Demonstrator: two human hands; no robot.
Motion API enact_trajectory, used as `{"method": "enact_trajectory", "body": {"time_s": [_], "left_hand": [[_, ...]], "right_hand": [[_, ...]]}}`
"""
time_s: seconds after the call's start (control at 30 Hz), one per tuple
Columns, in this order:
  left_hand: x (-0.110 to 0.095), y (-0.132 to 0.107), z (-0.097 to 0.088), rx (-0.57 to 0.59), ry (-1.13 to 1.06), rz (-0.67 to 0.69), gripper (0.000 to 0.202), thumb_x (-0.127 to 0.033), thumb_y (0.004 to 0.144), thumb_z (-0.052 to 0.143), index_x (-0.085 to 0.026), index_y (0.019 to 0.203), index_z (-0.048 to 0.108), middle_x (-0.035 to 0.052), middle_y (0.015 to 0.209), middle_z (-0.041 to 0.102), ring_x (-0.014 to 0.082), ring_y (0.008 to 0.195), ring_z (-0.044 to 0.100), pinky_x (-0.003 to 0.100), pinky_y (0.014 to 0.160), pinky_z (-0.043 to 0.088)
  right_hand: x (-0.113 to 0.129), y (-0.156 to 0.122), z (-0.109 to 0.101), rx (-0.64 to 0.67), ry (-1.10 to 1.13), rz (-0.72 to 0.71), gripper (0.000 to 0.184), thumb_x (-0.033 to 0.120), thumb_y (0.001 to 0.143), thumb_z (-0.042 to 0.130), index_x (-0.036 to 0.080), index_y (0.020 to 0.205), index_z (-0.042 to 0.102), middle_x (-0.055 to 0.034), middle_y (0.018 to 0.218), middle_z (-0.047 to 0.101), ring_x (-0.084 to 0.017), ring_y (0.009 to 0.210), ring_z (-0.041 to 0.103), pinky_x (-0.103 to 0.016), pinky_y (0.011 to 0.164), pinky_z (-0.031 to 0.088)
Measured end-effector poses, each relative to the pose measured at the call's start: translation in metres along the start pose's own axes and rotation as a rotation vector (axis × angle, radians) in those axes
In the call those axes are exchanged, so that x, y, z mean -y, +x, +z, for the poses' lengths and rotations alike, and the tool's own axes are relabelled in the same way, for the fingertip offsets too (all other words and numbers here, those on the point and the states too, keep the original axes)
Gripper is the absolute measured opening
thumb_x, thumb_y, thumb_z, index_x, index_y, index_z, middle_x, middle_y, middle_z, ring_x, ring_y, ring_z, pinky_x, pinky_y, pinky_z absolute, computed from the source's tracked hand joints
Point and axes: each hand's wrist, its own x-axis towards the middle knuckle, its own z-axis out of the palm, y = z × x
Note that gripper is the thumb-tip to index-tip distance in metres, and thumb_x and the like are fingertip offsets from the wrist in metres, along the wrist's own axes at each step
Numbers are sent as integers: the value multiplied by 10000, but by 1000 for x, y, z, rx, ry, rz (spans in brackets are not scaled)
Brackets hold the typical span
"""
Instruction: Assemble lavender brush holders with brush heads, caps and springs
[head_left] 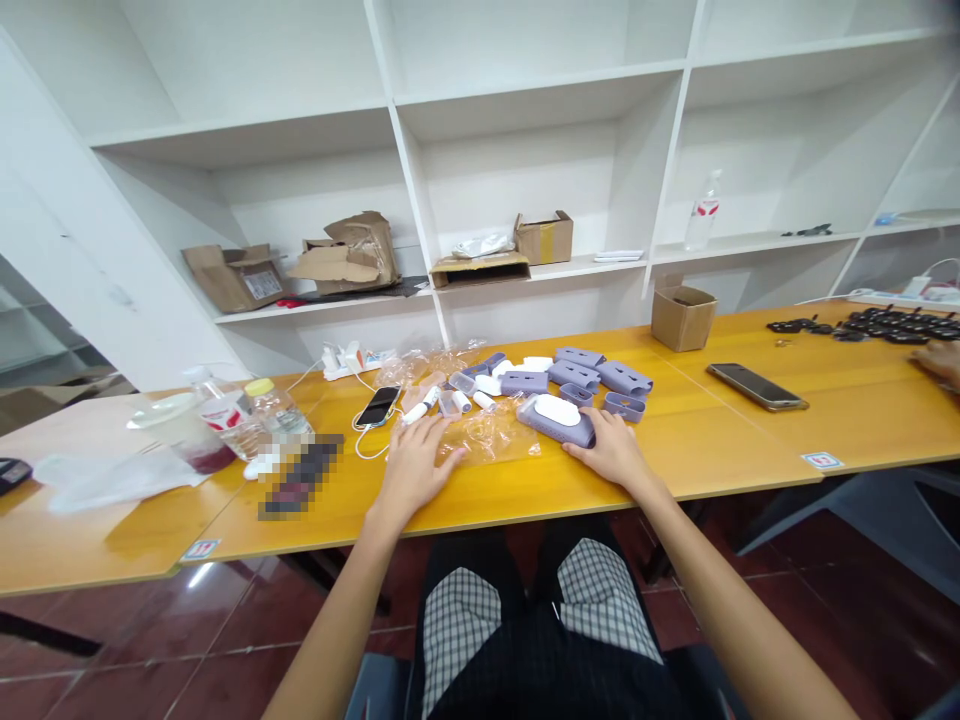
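Observation:
My left hand (420,462) lies on the wooden table with its fingers stretched out and thumb apart, at the left edge of a clear plastic bag (491,437). It holds nothing that shows. Around the right end of a purple perforated case (536,424) with a white oval piece (557,410) on top, my right hand (611,448) has its thumb and fingers closed. The case rests on the table. Behind it are several purple sleeves (574,374) and short purple frames (624,405). Small white cylindrical parts (414,413) lie between the hands, farther back.
A charging phone (377,407) sits left of the parts, near bottles (277,408). Rightward are another phone (757,386), a cardboard box (682,312) and several black parts (900,323) beside another person's hand (941,362). White shelves (517,95) stand behind the table (675,450).

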Motion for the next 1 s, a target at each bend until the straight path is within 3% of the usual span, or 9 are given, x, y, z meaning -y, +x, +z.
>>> {"method": "enact_trajectory", "body": {"time_s": [0.13, 0.33, 0.47, 0.57, 0.73, 0.87, 1.0], "left_hand": [[-3, -2, 7, 4, 10, -4, 741, -564, 962, 714, -279, 1601, 466, 168, 1601, 567, 418, 1505, 480, 710, 1263, 269], [-5, -3, 16, -82, -10, -30, 591, -458, 984, 698, -239, 1511, 543, 175, 1467, 647, 381, 1411, 559, 700, 1252, 290], [-6, -4, 18, -114, -36, -11, 541, -437, 997, 683, -253, 1491, 558, 162, 1448, 661, 358, 1389, 578, 679, 1254, 299], [-7, -4, 18, -108, -43, -13, 528, -433, 1007, 671, -239, 1488, 568, 164, 1447, 664, 357, 1391, 579, 677, 1257, 295], [-7, -3, 20, -77, -49, -26, 529, -438, 1034, 621, -242, 1519, 548, 159, 1496, 647, 364, 1439, 544, 700, 1270, 259], [-7, -3, 21, -63, -43, -25, 572, -444, 1035, 615, -250, 1561, 502, 161, 1574, 594, 383, 1510, 484, 714, 1283, 230], [-14, -3, 20, -136, -29, 31, 624, -414, 1009, 662, -219, 1574, 484, 187, 1645, 509, 413, 1571, 397, 710, 1278, 263]], "right_hand": [[-9, 4, -2, -18, 165, 12, 688, 534, 819, 775, 174, 1392, 650, -199, 1352, 710, -436, 1221, 660, -634, 1038, 517], [-11, 10, -16, -137, 501, 195, 634, 553, 735, 864, 217, 1259, 745, -170, 1306, 751, -413, 1210, 686, -631, 1073, 530], [-6, 9, -32, -221, 717, 70, 666, 508, 717, 906, 250, 1302, 723, -146, 1363, 725, -387, 1233, 679, -601, 1056, 558], [-2, 7, -48, -164, 888, -40, 687, 460, 680, 958, 277, 1293, 709, -115, 1346, 724, -355, 1222, 684, -566, 1063, 564], [-3, 3, -63, -37, 865, -173, 636, 460, 589, 1012, 290, 1148, 761, -99, 1284, 727, -368, 1259, 653, -567, 1073, 550], [-10, 3, -54, -2, 798, -194, 572, 454, 610, 998, 284, 1107, 773, -109, 1330, 694, -360, 1294, 641, -561, 1079, 540], [-15, 4, -38, 44, 773, -213, 557, 411, 643, 979, 279, 1142, 768, -102, 1342, 690, -351, 1321, 632, -570, 1121, 509]]}}
